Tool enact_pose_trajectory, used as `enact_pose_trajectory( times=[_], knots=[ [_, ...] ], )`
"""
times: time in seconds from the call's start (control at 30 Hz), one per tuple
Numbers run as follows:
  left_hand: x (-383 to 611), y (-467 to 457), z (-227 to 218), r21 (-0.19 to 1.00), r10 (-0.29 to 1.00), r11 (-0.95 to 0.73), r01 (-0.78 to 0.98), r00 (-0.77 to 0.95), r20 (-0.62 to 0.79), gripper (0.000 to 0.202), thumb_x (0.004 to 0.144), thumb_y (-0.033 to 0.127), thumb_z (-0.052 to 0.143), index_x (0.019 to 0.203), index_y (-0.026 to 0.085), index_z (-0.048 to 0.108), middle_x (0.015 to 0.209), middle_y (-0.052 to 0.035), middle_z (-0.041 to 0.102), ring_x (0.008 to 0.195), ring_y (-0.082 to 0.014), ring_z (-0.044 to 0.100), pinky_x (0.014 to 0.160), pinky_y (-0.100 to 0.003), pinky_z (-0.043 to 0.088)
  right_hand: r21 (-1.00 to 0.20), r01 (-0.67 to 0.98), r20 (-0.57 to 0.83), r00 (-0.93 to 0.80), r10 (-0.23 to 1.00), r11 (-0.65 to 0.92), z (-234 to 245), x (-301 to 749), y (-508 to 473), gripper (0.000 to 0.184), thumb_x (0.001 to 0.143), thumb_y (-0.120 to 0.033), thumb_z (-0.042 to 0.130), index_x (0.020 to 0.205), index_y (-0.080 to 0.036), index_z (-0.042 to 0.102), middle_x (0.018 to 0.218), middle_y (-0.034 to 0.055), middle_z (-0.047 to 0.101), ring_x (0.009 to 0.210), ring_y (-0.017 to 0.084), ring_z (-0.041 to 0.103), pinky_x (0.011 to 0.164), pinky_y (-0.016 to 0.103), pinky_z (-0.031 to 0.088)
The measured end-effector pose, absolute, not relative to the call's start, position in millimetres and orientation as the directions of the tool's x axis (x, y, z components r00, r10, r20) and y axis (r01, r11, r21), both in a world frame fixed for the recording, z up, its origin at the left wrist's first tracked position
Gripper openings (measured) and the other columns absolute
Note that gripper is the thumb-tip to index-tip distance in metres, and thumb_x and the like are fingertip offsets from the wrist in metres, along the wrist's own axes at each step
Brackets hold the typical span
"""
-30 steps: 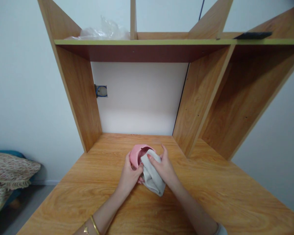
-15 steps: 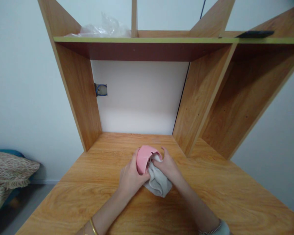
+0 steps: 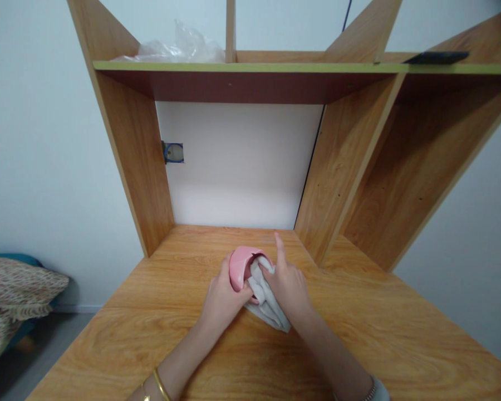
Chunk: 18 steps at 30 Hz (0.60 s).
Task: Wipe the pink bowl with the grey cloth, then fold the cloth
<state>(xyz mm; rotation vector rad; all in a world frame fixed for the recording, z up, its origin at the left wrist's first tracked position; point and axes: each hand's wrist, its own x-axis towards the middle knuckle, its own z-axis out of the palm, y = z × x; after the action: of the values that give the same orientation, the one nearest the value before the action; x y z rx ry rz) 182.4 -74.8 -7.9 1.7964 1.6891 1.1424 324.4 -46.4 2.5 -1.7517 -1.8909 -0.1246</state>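
Note:
A pink, hollow, bowl-like vessel [image 3: 240, 265] is tilted above the desk, its opening turned towards the right and towards me. My left hand [image 3: 224, 295] is closed around its left side, with the thumb at the rim. A light grey cloth [image 3: 268, 303] is pushed partly into the opening and hangs down below it. My right hand [image 3: 290, 284] grips the cloth at the vessel's rim, one finger pointing straight up. The vessel's inside is largely hidden by the cloth and fingers.
The wooden desk [image 3: 158, 328] stretches under both arms. Behind it rise shelf uprights [image 3: 338, 184] and a shelf [image 3: 275, 68] bearing clear plastic wrapping [image 3: 179, 47] and a flat black object [image 3: 438, 57]. An open socket box [image 3: 174, 152] sits in the back wall. A woven blanket [image 3: 20, 289] lies at the left.
The vessel has turned slightly, showing more of its opening. My right hand has moved the cloth along the rim, and its finger now stretches upward.

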Motion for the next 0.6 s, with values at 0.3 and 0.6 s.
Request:
enact_pose_trajectory(
  times=[0.3, 0.6],
  knots=[
    [182, -76, -8, 0.711, 0.964, -0.152, 0.687, -0.055, 0.259, 0.069, 0.066, 0.027, 0.056, 0.13, 0.02, 0.032, 0.098, -0.0064, 0.064, 0.085, -0.0226, 0.06, 0.071, -0.029, 0.044, -0.558, 0.814, 0.339, 0.045, 0.94, 0.163, -17, 324, -34, 0.077, 0.072, -0.028, 0.052, 0.136, -0.015, 0.01, 0.073, 0.0051, 0.064, 0.067, 0.021, 0.061, 0.054, 0.024, 0.039],
    [174, -74, -1, 0.555, 0.959, -0.265, 0.789, 0.152, 0.241, 0.067, 0.063, 0.028, 0.053, 0.128, 0.022, 0.036, 0.106, -0.0067, 0.062, 0.087, -0.0241, 0.06, 0.076, -0.032, 0.044, -0.341, 0.81, 0.475, -0.289, 0.831, 0.477, 2, 339, -36, 0.078, 0.069, -0.013, 0.047, 0.137, -0.018, 0.011, 0.088, 0.007, 0.062, 0.085, 0.022, 0.056, 0.074, 0.031, 0.039]
  ],
)
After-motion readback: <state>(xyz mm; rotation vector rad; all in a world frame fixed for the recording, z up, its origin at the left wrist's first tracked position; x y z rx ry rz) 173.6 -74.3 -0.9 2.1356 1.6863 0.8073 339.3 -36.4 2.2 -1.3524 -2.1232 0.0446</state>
